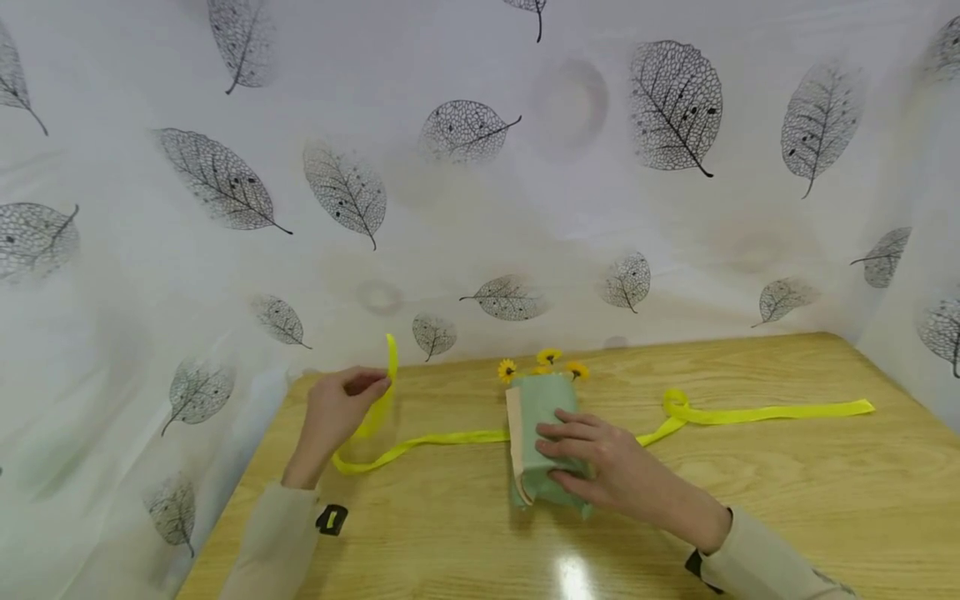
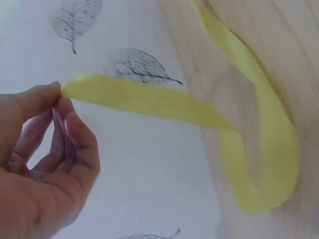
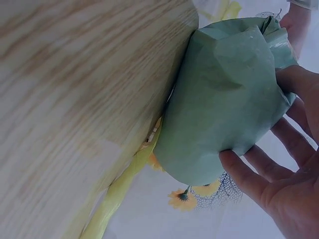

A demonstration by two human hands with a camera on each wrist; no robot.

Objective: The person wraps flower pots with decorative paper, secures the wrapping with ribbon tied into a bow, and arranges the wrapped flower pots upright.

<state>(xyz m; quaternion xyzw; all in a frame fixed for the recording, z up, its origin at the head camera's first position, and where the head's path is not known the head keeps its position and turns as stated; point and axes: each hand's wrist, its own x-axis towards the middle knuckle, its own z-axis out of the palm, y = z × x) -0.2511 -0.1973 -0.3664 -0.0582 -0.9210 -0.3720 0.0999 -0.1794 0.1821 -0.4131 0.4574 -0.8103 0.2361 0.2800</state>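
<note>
A bouquet wrapped in green paper [image 1: 542, 408] lies on the table, small yellow flowers [image 1: 549, 357] poking out at its far end. My right hand [image 1: 611, 462] rests on the wrap with spread fingers; the right wrist view shows the fingertips [image 3: 232, 159] against the green paper [image 3: 214, 99]. Under the bouquet runs a long yellow ribbon [image 1: 780, 413], coming out on both sides. Off to the left, my left hand [image 1: 337, 408] pinches the ribbon near one end between thumb and fingertips, raised above the table. In the left wrist view the ribbon [image 2: 149, 102] trails from the pinch and loops down.
The wood-grain table [image 1: 420, 533] ends at a white curtain [image 1: 465, 217] printed with dark leaf shapes, which hangs behind and along the sides. To the right of the bouquet the ribbon makes a small curl, then stretches flat toward the table's right side.
</note>
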